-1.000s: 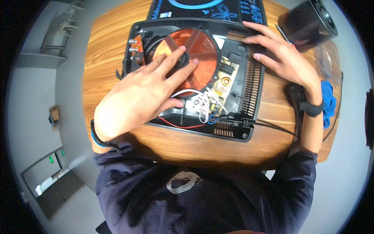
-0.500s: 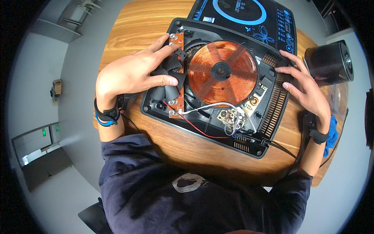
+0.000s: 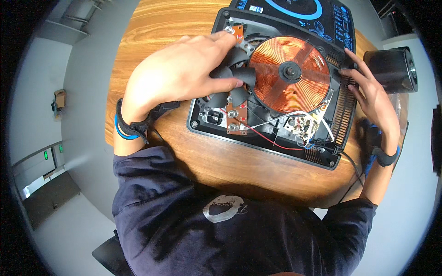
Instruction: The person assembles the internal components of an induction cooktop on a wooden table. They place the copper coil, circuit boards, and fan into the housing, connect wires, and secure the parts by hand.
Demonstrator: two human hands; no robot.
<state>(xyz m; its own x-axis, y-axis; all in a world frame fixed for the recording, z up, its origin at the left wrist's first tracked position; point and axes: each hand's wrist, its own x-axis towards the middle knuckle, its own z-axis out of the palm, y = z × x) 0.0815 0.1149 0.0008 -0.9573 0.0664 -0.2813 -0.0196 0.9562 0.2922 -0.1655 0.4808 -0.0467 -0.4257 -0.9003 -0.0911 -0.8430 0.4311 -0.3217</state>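
An opened induction cooker base (image 3: 258, 146) lies on the table with its insides showing. A round copper coil (image 3: 306, 87) takes up its middle. Left of the coil is a black fan (image 3: 237, 94), one blade reaching the coil's edge. My left hand (image 3: 179, 69) is closed on this fan, thumb on a blade; its other fingertips are partly hidden. A narrow brown circuit strip (image 3: 237, 120) runs beneath the fan. My right hand (image 3: 370, 92) has its fingers apart, fingertips at the base's slotted right side. Red and white wires lead to a small circuit board (image 3: 299, 126).
The black glass top (image 3: 317, 16) with blue markings lies behind the base, partly under its far edge. A black cylindrical container (image 3: 389, 69) stands at the right. A black cord (image 3: 352, 161) leaves the base's near right corner. The wooden table (image 3: 161, 23) surrounds everything.
The cooker base has shifted right and away from me, with both hands and the fan moving along. The glass top has also slid slightly away and right.
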